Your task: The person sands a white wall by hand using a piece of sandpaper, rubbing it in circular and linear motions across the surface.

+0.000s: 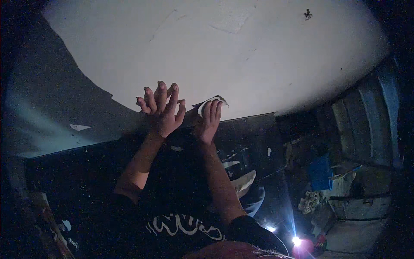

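A large white wall layer [207, 56] fills the upper view, its left and lower edge ragged against a darker grey surface [51, 90]. At that lower edge my left hand [161, 108] is open, fingers spread and slightly bent, with nothing in it. Whether its fingertips touch the white layer I cannot tell. To its right, my right hand [209, 118] has its fingers closed over a small white piece with dark, pointed edges [205, 106]. It looks like a torn flap of the layer. The thumb is mostly hidden.
White scraps [230, 164] lie below on the dark floor. At the lower right stand a blue container [321, 172] and a pale box [360, 207]; a bright lamp [296, 241] shines near a red object. Pale upright panels [368, 116] line the right side.
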The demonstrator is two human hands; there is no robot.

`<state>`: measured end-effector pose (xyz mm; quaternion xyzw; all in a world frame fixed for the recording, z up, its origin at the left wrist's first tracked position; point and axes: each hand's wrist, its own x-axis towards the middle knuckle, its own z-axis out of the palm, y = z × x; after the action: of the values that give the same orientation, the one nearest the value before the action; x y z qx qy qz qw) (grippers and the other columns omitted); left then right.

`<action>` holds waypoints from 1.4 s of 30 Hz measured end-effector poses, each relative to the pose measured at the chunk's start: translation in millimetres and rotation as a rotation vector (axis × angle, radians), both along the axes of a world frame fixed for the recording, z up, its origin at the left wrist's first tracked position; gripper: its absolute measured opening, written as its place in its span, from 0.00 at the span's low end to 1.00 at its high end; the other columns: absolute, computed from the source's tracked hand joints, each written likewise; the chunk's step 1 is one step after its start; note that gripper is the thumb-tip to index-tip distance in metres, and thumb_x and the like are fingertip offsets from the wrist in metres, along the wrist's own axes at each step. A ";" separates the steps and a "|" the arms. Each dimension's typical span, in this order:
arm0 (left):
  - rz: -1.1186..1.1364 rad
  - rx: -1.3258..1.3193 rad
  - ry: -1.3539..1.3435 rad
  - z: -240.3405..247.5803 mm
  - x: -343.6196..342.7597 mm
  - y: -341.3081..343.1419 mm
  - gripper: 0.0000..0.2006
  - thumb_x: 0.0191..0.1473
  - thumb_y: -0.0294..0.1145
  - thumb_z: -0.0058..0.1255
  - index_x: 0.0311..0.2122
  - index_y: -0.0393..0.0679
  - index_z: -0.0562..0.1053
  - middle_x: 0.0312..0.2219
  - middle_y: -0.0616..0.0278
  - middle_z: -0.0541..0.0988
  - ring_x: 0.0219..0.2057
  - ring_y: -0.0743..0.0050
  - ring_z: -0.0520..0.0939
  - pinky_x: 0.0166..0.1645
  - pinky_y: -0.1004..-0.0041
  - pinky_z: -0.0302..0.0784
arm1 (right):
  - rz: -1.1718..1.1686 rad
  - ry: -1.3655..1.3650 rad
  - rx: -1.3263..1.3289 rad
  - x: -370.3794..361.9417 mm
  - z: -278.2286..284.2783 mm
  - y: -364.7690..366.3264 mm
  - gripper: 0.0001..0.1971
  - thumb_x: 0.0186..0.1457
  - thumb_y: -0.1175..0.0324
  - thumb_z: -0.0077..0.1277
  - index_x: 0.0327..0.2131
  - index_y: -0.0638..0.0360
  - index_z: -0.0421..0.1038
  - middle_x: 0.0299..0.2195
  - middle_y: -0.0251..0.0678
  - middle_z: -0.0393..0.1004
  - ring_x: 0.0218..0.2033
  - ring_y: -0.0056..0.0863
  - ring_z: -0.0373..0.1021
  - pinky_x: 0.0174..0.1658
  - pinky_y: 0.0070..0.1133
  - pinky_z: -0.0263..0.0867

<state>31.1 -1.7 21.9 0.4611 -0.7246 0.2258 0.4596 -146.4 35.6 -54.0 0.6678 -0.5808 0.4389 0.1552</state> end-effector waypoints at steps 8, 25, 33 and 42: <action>0.003 -0.018 0.003 -3.2 -0.4 -2.3 0.33 0.56 0.50 0.50 0.66 0.56 0.62 0.69 0.53 0.49 0.70 0.40 0.33 0.67 0.41 0.20 | -0.140 -0.508 -0.014 -38.6 11.7 -7.3 0.28 0.65 0.68 0.41 0.66 0.63 0.49 0.69 0.53 0.42 0.70 0.50 0.40 0.69 0.39 0.42; -0.027 0.001 -0.007 1.6 3.4 -0.2 0.32 0.57 0.49 0.49 0.66 0.55 0.61 0.70 0.53 0.47 0.70 0.41 0.32 0.67 0.42 0.19 | -0.214 -0.821 -0.051 -62.5 -2.0 -11.7 0.25 0.69 0.68 0.33 0.66 0.67 0.50 0.66 0.52 0.51 0.66 0.39 0.52 0.66 0.30 0.48; -0.016 -0.004 -0.008 3.3 0.3 1.0 0.32 0.57 0.49 0.49 0.66 0.55 0.61 0.69 0.54 0.48 0.70 0.41 0.33 0.67 0.41 0.18 | -0.049 -0.116 0.028 -12.9 16.6 -3.3 0.27 0.67 0.64 0.34 0.65 0.69 0.50 0.67 0.58 0.45 0.69 0.57 0.40 0.68 0.44 0.43; -0.027 -0.020 0.024 1.9 -0.4 -1.4 0.32 0.58 0.49 0.49 0.66 0.56 0.60 0.69 0.54 0.48 0.70 0.41 0.33 0.67 0.42 0.19 | -0.017 -0.024 0.038 -12.6 23.7 3.9 0.28 0.64 0.68 0.40 0.64 0.69 0.51 0.67 0.59 0.47 0.68 0.59 0.43 0.66 0.45 0.48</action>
<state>30.7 -3.1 23.8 0.4492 -0.7230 0.2212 0.4760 -159.1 39.4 -30.3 0.6604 -0.5964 0.4346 0.1393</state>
